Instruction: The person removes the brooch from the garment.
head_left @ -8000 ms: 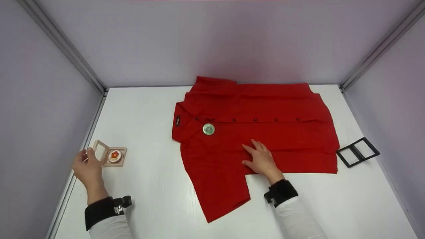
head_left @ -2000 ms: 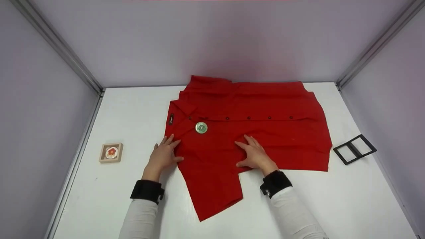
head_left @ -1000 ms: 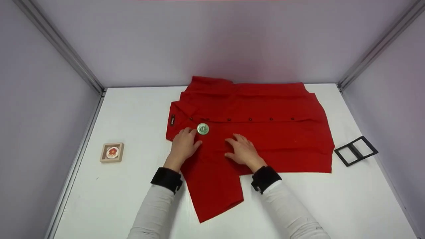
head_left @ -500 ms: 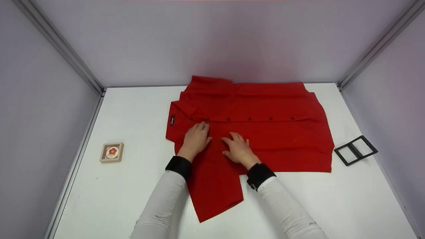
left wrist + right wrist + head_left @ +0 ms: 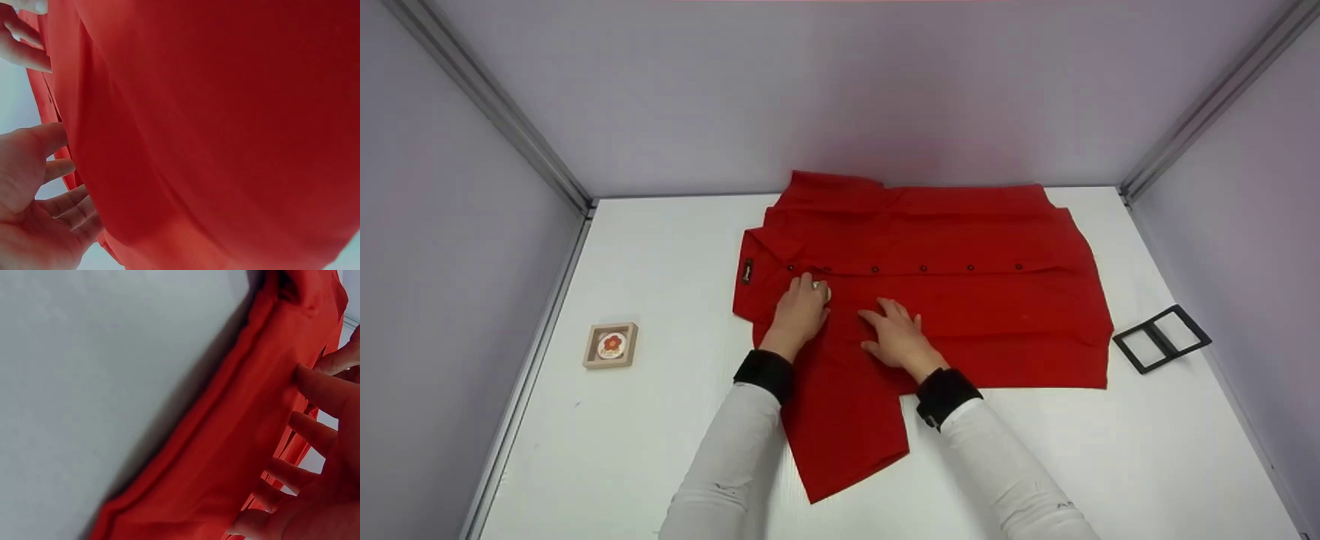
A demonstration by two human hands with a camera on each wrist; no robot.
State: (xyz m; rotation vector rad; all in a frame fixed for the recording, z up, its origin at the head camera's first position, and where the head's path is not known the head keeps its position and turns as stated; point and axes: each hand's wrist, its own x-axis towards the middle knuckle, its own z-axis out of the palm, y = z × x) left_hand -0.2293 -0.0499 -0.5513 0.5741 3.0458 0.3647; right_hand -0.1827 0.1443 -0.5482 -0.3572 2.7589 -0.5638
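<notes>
A red short-sleeved shirt (image 5: 990, 300) lies spread on the white table, its collar to the left. My left hand (image 5: 796, 311) is at the chest below the collar, fingers and thumb closing round a small round badge (image 5: 829, 294). Only slivers of the badge show between and beside the fingers. My right hand (image 5: 896, 337) rests on the shirt a little to the right, fingers spread and holding nothing. In the right wrist view this right hand (image 5: 315, 461) has its fingertips on the red cloth. In the left wrist view, red cloth fills most of the frame.
A small wooden box (image 5: 588, 346) with a flower-patterned round piece (image 5: 612, 344) inside stands on the left of the table. A black double frame (image 5: 1161, 340) lies at the right, close to the shirt's hem. Pale walls (image 5: 840, 90) enclose the back and sides.
Earlier my left hand was at the wooden box, whose lid was open; the lid is now closed. The left hand has moved right onto the badge. My right hand has slid left on the shirt.
</notes>
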